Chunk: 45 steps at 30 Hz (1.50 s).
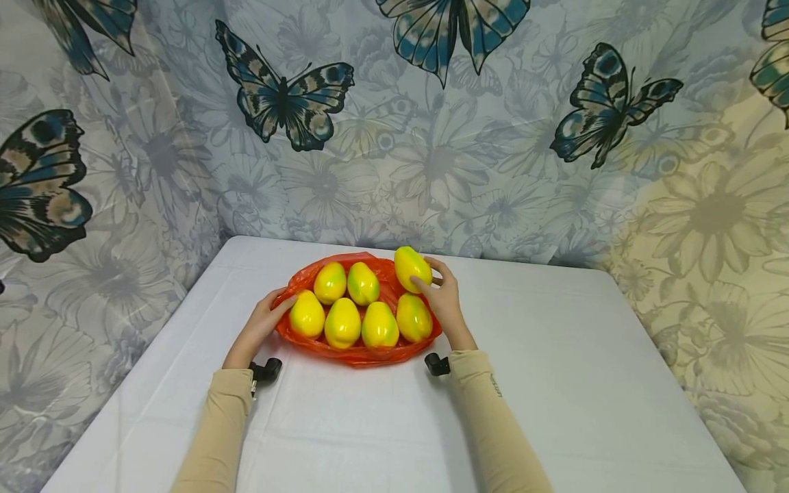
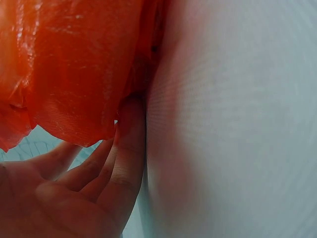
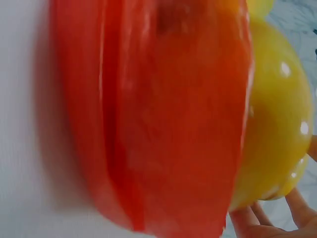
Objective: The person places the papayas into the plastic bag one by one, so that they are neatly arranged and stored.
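resting on a white counter (image 1: 555, 383), toward its far edge and about midway between the left and right edges: an orange plastic bag (image 1: 364, 352) spread flat, carrying six yellow-green mangoes in two rows. grasping a seventh mango (image 1: 411, 268) at the bag's far right rim: the right hand (image 1: 442, 296), fingers curled around the fruit's right side, thumb pressed on its front, the fruit tilted and lifted above the others. in the right wrist view, same mango (image 3: 277, 119) glossy and close, seen just past a blurred fold of the orange bag (image 3: 173, 114), with fingertips (image 3: 257, 218) showing beneath. touching the bag's left rim: the left hand (image 1: 261, 325), fingers fairly straight and relaxed, tips against the plastic just beside the front-left mango (image 1: 307, 313). in the left wrist view, fingers (image 2: 126, 148) laid along the counter (image 2: 237, 124) with the tips tucked under the edge of the orange bag (image 2: 74, 64); no pinch visible there. beige sleeves (image 1: 487, 411) covering both forearms, a small black camera mount (image 1: 266, 370) at each wrist. hanging behind the counter: a pale curtain (image 1: 394, 137) printed with flowers and dark butterflies.
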Tool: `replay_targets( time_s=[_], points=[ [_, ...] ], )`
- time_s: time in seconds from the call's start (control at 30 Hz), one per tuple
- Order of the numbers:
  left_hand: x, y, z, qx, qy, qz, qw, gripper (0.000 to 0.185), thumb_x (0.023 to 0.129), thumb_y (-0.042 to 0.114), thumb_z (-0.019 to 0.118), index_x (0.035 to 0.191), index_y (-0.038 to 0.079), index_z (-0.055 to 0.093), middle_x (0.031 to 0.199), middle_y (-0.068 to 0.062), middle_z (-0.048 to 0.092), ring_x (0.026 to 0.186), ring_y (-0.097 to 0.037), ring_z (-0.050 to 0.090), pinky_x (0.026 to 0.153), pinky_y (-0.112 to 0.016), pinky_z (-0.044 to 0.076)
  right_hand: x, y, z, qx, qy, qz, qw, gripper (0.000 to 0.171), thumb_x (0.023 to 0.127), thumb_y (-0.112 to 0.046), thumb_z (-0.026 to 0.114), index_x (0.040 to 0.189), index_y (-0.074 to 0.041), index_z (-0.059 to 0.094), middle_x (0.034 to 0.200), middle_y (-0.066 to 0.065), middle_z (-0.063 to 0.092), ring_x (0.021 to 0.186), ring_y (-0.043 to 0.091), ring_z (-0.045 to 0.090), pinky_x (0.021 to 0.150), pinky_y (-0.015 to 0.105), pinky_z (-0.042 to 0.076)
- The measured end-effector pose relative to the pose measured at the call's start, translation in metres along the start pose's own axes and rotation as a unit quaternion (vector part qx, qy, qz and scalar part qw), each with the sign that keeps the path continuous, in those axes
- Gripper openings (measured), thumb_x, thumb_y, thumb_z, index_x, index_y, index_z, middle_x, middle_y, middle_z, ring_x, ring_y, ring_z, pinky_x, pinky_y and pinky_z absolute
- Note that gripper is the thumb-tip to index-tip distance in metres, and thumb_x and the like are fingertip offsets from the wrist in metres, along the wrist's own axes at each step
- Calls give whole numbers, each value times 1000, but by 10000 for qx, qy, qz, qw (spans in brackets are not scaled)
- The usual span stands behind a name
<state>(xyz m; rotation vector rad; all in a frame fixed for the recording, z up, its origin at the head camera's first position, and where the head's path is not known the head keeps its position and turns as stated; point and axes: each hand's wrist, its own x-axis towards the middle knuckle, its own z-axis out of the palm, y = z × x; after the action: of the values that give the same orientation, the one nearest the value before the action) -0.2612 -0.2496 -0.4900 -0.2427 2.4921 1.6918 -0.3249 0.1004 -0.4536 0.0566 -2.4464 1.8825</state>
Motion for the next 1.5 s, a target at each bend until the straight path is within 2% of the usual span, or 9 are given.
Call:
replay_targets(
  time_s=[0.37, 0.8, 1.3, 1.5],
  points=[
    [0, 1, 1, -7, -24, -24, 10000, 75, 98, 53, 47, 154, 9, 25, 158, -19, 28, 135, -34, 37, 115, -53, 32, 1, 0, 14, -50, 107, 145, 9998, 55, 90, -24, 70, 140, -16, 50, 148, 9, 43, 122, 34, 47, 99, 49, 49],
    [0, 0, 1, 37, -9, -114, 9999, 76, 98, 54, 47, 155, 9, 25, 159, -19, 27, 138, -35, 34, 117, -54, 30, 0, -3, 23, -117, 94, 163, 9998, 55, 90, -24, 70, 140, -16, 49, 148, 9, 43, 122, 35, 51, 103, 48, 48],
    [1, 1, 0, 6, 22, -104, 9999, 76, 98, 53, 48, 154, 8, 24, 159, -20, 27, 141, -35, 33, 118, -53, 29, -1, -6, 30, -218, -151, 159, 9995, 56, 92, -24, 68, 142, -15, 46, 151, 12, 36, 135, 37, 43, 110, 50, 41],
    [1, 1, 0, 10, -4, -53, 10000, 76, 98, 52, 48, 154, 7, 24, 159, -20, 26, 143, -36, 30, 119, -53, 26, 0, -6, 30, -350, -379, 140, 9986, 56, 93, -25, 65, 145, -15, 45, 151, 13, 38, 137, 37, 39, 113, 52, 37]
  ],
)
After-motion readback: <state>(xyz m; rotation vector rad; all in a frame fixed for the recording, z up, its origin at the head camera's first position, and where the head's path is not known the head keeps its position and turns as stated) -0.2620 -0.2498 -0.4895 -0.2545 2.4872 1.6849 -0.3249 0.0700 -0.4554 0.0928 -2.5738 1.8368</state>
